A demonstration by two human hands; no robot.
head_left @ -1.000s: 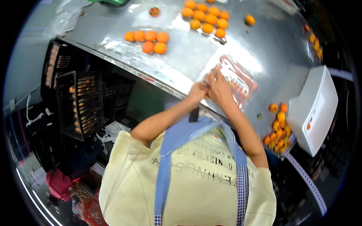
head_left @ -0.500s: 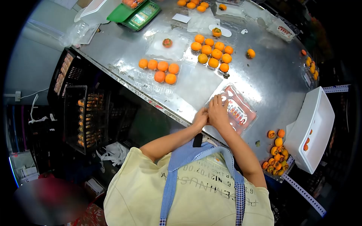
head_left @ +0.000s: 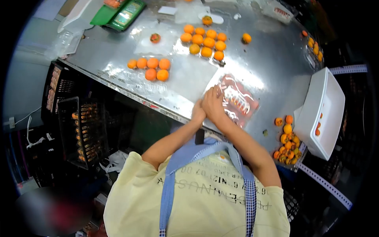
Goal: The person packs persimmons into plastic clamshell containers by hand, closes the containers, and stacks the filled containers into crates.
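A clear plastic packet with red and white print [head_left: 239,103] lies on the metal table in front of me, glare across its surface. My right hand [head_left: 213,104] is at its left edge, fingers bent and close together over the plastic. Close against it is my left hand [head_left: 198,111], its fingers curled in and partly hidden behind the right hand. What the left fingertips pinch, if anything, is hidden. A pale sheet [head_left: 189,81] lies flat just beyond the hands.
Orange persimmons sit in clear trays, a fuller one [head_left: 208,41] and a part-filled one [head_left: 152,68]. Loose persimmons [head_left: 288,144] lie at the right beside a white foam box [head_left: 319,114]. A green scale [head_left: 122,15] stands far left. Black crates [head_left: 85,132] stand below the table edge.
The whole view has shifted, so the table's things appear further left and higher. My hands stay together at the packet's edge, and the glare on its plastic has changed.
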